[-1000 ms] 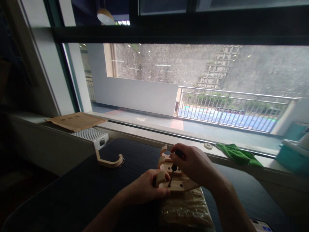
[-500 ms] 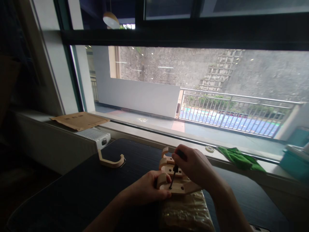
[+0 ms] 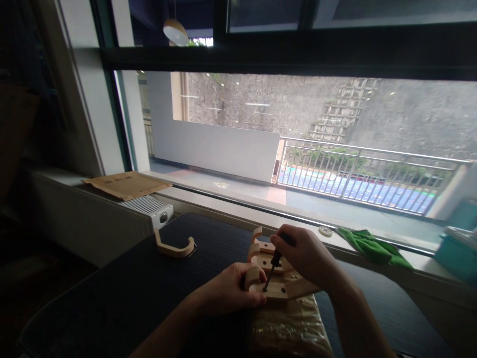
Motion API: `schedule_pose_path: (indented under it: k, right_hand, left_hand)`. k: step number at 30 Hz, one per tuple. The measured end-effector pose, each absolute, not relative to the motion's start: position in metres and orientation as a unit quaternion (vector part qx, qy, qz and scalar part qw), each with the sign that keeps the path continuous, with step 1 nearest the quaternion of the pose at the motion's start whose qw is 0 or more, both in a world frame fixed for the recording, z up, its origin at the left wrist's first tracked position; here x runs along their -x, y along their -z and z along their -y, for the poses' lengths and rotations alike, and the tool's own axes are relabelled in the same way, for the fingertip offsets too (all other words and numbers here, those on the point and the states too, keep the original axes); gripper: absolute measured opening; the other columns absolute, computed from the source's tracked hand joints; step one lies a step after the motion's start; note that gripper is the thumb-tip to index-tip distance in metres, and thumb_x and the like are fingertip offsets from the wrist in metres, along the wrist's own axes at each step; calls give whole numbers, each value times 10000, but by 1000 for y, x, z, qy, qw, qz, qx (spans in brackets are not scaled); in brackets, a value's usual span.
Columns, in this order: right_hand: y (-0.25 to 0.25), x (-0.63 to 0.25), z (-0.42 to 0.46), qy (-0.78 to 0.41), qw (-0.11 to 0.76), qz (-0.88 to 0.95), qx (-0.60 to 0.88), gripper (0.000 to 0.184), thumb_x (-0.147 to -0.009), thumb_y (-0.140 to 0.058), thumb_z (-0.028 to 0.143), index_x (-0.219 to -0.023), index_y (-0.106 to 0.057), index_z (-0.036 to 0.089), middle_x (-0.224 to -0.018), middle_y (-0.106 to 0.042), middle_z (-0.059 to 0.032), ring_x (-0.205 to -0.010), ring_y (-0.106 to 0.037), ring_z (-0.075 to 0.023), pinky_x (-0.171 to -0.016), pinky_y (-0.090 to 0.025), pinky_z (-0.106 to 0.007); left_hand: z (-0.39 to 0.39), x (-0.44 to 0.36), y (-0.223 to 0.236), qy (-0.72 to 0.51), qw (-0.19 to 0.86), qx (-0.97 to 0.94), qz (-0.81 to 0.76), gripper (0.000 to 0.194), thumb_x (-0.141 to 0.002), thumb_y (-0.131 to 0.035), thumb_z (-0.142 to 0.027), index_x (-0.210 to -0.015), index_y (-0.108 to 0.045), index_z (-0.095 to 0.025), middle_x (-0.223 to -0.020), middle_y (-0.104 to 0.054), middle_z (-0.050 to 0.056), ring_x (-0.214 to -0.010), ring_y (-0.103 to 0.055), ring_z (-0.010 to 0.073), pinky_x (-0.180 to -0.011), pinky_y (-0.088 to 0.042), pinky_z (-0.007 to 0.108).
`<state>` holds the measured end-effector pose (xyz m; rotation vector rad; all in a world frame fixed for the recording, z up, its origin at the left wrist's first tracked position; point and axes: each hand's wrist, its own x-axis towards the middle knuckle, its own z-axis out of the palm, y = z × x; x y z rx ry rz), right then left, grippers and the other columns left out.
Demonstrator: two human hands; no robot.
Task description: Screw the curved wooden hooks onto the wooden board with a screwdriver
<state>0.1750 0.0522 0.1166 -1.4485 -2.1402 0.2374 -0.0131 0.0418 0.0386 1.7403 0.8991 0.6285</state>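
My right hand (image 3: 303,251) is closed around the dark handle of a screwdriver (image 3: 274,266), which leans to the right. Its tip meets a dark hole or screw in the nearest wooden hook (image 3: 275,290). Fingers and thumb of my left hand (image 3: 234,288) pinch the curled end of that same hook. Two more wooden hooks, a middle one (image 3: 265,262) and a far one (image 3: 265,245), lie behind it in a row. Under the hooks is a package wrapped in shiny brown tape (image 3: 288,325). Part of the nearest hook's right arm is hidden by my right hand.
A separate wooden hook (image 3: 174,251) lies on the dark table (image 3: 126,283) at left. Along the sill are a brown envelope (image 3: 128,185) on a white slatted box (image 3: 151,206), a tape roll (image 3: 325,231), a green cloth (image 3: 372,247) and a teal container (image 3: 456,253).
The screwdriver leans further right, its handle end having shifted slightly that way with my right hand. My left hand keeps its hold on the hook. The whole view has shifted a little.
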Motion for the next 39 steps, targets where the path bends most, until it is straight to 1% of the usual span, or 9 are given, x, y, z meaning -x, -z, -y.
schedule_pose_path:
  k: [3, 8, 13, 19, 22, 28, 31, 36, 39]
  right_hand:
    - [-118, -172, -49, -74, 282, 792, 536, 275, -833, -471, 433, -738, -630, 230, -538, -530, 37, -503, -414, -104, -483, -266, -237]
    - [-119, -169, -43, -76, 294, 815, 493, 197, -830, -511, 375, -955, -648, 312, -566, -527, 58, -511, -423, -96, -516, -277, -228]
    - [-116, -169, -47, -69, 286, 818, 494, 153, -833, -505, 371, -826, -620, 269, -558, -527, 59, -504, -411, -92, -505, -269, -225]
    - [-115, -170, -52, -54, 275, 789, 547, 271, -820, -498, 465, -692, -544, 231, -531, -530, 50, -491, -403, -102, -470, -249, -231]
    - [-119, -168, -47, -59, 279, 803, 523, 235, -825, -505, 424, -696, -564, 237, -521, -517, 57, -484, -389, -93, -478, -249, -226]
    - [-123, -163, -38, -103, 292, 828, 468, 120, -827, -521, 332, -805, -624, 273, -607, -575, 70, -548, -456, -83, -524, -286, -213]
    - [-121, -165, -41, -114, 291, 826, 468, 152, -840, -506, 354, -790, -611, 256, -607, -571, 64, -550, -450, -85, -525, -291, -216]
    - [-115, -171, -52, -92, 276, 798, 527, 285, -833, -478, 473, -723, -581, 230, -544, -531, 45, -507, -418, -103, -477, -271, -233]
    - [-114, -172, -52, -70, 275, 791, 541, 288, -834, -475, 465, -693, -560, 228, -531, -514, 47, -498, -406, -106, -476, -264, -237]
  left_hand:
    - [-41, 13, -40, -263, 516, -725, -372, 253, -695, -665, -291, -880, -569, -147, -688, -423, -58, -621, -360, 95, -554, -312, 191]
    - [-41, 13, -40, -267, 516, -726, -368, 234, -709, -660, -269, -877, -561, -141, -701, -440, -52, -632, -372, 95, -564, -323, 189]
    - [-41, 13, -40, -268, 521, -725, -362, 229, -708, -664, -257, -878, -564, -140, -702, -446, -53, -628, -377, 91, -564, -325, 186]
    - [-42, 14, -39, -264, 524, -723, -365, 251, -706, -662, -267, -895, -559, -138, -696, -442, -52, -618, -374, 93, -549, -323, 190]
    - [-42, 13, -39, -262, 520, -725, -368, 251, -702, -662, -273, -886, -553, -142, -698, -445, -50, -621, -379, 97, -557, -329, 195]
    - [-41, 12, -41, -262, 515, -729, -365, 213, -701, -661, -282, -824, -542, -156, -690, -430, -58, -623, -372, 94, -558, -314, 193]
    - [-41, 13, -40, -262, 516, -728, -367, 228, -705, -660, -284, -856, -549, -155, -716, -449, -52, -643, -392, 100, -573, -326, 195]
    - [-42, 14, -38, -259, 513, -730, -370, 257, -710, -663, -289, -895, -558, -147, -720, -446, -48, -649, -391, 104, -575, -329, 199]
    - [-42, 14, -38, -258, 510, -733, -369, 256, -712, -662, -288, -894, -555, -144, -719, -445, -47, -646, -385, 104, -571, -329, 200]
